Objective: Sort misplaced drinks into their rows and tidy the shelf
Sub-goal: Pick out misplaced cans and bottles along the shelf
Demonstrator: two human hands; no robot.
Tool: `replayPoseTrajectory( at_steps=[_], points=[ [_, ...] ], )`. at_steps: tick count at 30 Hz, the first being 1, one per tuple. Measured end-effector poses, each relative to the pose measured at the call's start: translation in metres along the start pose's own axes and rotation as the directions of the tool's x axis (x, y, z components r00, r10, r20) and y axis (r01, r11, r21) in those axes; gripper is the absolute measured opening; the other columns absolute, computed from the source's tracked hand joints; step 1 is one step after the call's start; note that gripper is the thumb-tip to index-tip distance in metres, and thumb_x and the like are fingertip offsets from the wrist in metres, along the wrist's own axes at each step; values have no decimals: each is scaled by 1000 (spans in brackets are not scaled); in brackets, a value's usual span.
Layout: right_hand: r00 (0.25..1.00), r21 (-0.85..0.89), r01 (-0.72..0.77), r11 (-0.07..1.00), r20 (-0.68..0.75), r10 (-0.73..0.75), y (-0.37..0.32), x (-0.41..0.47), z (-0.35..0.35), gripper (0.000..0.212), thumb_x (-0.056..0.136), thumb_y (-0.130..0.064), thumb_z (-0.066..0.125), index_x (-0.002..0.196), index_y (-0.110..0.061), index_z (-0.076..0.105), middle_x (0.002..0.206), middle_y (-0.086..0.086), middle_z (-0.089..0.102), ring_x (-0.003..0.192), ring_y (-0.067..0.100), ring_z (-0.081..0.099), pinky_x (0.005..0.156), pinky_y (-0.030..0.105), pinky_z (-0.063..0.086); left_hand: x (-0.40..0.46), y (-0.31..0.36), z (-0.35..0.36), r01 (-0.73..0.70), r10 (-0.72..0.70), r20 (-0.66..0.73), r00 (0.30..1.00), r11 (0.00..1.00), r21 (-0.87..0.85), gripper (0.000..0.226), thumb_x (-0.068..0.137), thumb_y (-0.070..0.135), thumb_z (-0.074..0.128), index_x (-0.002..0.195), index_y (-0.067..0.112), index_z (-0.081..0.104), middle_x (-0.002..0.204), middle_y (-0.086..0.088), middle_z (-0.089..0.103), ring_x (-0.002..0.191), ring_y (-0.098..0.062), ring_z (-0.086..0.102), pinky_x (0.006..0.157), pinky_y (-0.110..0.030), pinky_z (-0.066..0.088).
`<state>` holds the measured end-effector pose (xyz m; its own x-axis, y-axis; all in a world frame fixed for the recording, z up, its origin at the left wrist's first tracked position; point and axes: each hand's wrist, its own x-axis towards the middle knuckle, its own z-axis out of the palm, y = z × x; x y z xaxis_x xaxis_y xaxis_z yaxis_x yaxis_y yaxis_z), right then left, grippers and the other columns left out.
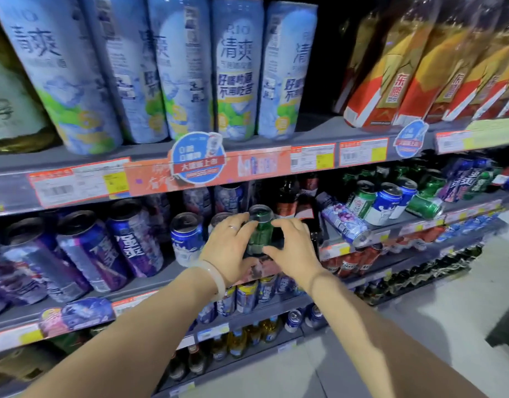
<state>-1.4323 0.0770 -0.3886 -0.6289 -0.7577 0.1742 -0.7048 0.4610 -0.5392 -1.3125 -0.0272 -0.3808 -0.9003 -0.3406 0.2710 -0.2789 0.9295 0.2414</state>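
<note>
A green can (258,229) stands upright at the front of the middle shelf (150,285), between blue-and-white cans (187,239) and dark bottles (287,201). My left hand (229,244) curls around the green can's left side, and my right hand (290,248) wraps its right side. Both hands touch the can. Purple cans (98,251) fill the row to the left. To the right, a pale purple can (345,222) lies on its side, beside a mixed cluster of green cans (362,198) and blue cans (386,202).
Tall light-blue cans (236,70) line the top shelf, with orange-labelled bottles (391,76) to their right. Price tags (313,158) run along the shelf edges. Lower shelves hold more cans and bottles (247,300). A pale floor (420,326) lies at the right.
</note>
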Motion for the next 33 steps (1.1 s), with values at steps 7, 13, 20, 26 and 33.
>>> replayPoseTrajectory(
  at_steps=[7,13,20,26,33],
  points=[
    [1000,-41,14,999,-25,-15,81,17,-58,41,82,-28,64,119,-16,52,122,7,48,118,26,39,99,32,30,57,63,27,8,-12,-52,999,997,-78,60,83,31,63,132,3,42,141,-20,38,130,-33,34,108,-38,26],
    [996,-36,-87,996,7,87,166,20,-95,49,81,-29,66,125,-15,48,127,5,44,121,24,36,102,28,28,104,119,64,37,-37,-2,999,997,-64,56,90,38,50,136,12,36,150,-11,24,138,-24,21,111,-33,17],
    [955,-123,271,955,160,-251,171,18,-74,52,80,-17,65,129,-17,47,140,2,40,132,22,29,110,38,26,101,110,74,132,-133,35,990,991,36,51,85,0,45,134,10,41,149,-14,27,136,-27,27,110,-32,23],
    [933,-87,286,954,253,-257,150,24,-35,79,81,-14,64,143,-29,19,154,-6,12,140,21,12,113,37,17,69,77,75,224,-231,111,967,972,73,64,84,-1,53,140,19,31,148,-8,27,132,-25,30,106,-33,28],
    [944,-60,301,952,160,-289,152,33,-19,83,69,5,60,138,-30,29,152,-3,17,138,22,12,112,39,19,62,81,81,-141,132,115,985,987,76,64,50,-5,81,110,10,66,115,-33,57,98,-45,61,76,-54,53]
  ],
)
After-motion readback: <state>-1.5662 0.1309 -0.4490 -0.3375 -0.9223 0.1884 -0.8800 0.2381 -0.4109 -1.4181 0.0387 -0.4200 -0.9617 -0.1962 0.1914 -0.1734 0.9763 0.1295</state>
